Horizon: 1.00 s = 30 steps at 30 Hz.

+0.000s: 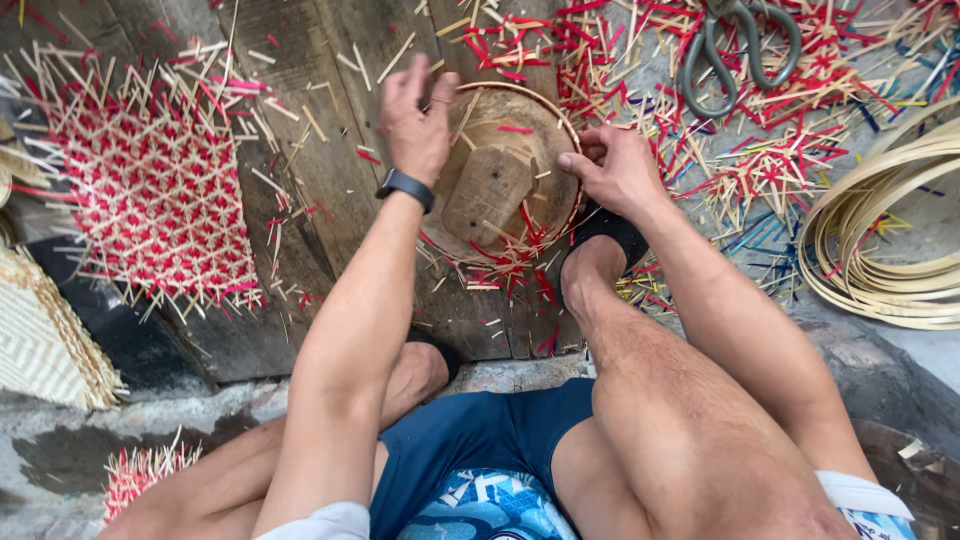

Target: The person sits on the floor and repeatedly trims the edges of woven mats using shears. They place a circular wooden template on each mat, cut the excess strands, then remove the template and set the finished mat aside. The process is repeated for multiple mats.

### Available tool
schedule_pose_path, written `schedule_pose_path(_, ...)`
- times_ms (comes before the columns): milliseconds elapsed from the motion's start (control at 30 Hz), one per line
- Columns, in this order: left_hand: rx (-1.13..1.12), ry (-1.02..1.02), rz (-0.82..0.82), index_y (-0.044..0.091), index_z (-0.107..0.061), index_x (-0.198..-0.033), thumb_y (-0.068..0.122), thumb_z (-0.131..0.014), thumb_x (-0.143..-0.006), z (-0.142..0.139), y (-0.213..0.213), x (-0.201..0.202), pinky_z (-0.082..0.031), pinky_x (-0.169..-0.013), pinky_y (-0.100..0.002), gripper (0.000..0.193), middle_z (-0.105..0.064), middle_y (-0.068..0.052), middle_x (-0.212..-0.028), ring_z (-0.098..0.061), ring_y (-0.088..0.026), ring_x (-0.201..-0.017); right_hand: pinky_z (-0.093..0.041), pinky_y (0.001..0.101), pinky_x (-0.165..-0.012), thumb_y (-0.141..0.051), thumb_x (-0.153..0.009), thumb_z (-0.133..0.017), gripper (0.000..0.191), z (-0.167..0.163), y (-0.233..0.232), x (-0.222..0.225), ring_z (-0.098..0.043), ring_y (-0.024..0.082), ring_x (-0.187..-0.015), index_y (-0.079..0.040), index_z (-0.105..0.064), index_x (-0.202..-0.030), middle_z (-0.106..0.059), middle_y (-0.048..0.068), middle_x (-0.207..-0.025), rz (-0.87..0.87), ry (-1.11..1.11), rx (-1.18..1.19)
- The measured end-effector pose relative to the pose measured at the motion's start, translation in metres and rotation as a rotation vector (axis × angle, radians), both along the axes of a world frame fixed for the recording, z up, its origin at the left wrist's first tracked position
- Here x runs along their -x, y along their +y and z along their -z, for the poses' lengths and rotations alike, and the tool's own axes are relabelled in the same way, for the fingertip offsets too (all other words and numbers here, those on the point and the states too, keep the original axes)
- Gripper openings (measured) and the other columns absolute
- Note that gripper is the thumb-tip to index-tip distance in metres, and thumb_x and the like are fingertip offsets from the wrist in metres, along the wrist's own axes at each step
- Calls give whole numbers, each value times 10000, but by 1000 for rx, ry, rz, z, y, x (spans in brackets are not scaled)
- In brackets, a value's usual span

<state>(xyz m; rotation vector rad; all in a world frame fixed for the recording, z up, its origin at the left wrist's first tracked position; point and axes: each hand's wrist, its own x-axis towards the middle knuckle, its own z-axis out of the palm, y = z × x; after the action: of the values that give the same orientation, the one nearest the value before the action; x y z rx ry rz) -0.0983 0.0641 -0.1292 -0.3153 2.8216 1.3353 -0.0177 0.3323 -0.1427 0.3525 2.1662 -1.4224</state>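
A round woven bamboo basket (505,180) sits on the dark wooden boards (290,60), near their right edge, steadied from below by the person's foot in a black sandal (600,235). Its pale rim hoop is already in place around the top, while red and natural strip ends (505,262) stick out loose along the near side, so the binding or trimming there looks unfinished.

The right hand (612,165) rests on the basket's right rim, fingertips pinched together on the hoop. The left hand (415,115), with a dark watch at the wrist, is raised above the left rim, fingers loosely curled; whether it grips a strip I cannot tell.

A flat red-and-natural woven mat (155,185) with untrimmed ends lies toward the boards' left edge. Off the boards, scissors (735,45) lie among cut scraps at the top right, and coiled bamboo hoops (885,225) at the far right.
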Motion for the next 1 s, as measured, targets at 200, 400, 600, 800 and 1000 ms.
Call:
schedule_pose_path(200, -194, -487, -241, 21, -822, -1043, 215, -820, -902, -12, -82, -68, -546, -686, -267, 240, -786, -63, -916, -667, -100, -766, -563, 304, -734, -170, -923, -776, 277, 14, 7, -14, -683, 116, -790, 28, -751, -1115, -769, 96, -916, -24, -57, 47)
schedule_pose_path(400, -432, -664, -442, 15, -790, -1091, 139, -850, -819, 4, -96, -71, -458, -545, -312, 305, -759, -44, -855, -609, -104, -637, -571, 256, -718, -98, -932, -755, 195, 26, 1, -16, -682, 85, -781, 21, -744, -1086, -752, 46, -918, 130, -169, 238)
schedule_pose_path(600, -376, -472, -345, -51, -815, -1059, 133, -892, -853, 7, -92, -62, -569, -711, -286, 287, -791, -83, -920, -687, -96, -742, -576, 275, -722, -89, -973, -761, 183, -2, 1, -9, -684, 112, -789, 41, -733, -1099, -742, 75, -944, 307, -142, 388)
schedule_pose_path(800, -1385, -756, -334, -29, -668, -1126, 80, -722, -1006, -19, -69, -102, -656, -880, -449, 171, -742, -149, -1048, -741, -261, -945, -664, 375, -698, -115, -967, -725, 187, -32, -10, -3, -760, 212, -806, 43, -680, -1057, -756, 123, -967, 357, -333, 657)
schedule_pose_path(1000, -988, -739, -527, 17, -687, -1151, 95, -676, -988, 11, -33, -111, -648, -765, -393, 181, -746, -85, -1045, -727, -224, -923, -661, 344, -646, -115, -952, -715, 214, -14, -25, -2, -748, 204, -795, 48, -713, -1092, -753, 123, -985, 353, -355, 479)
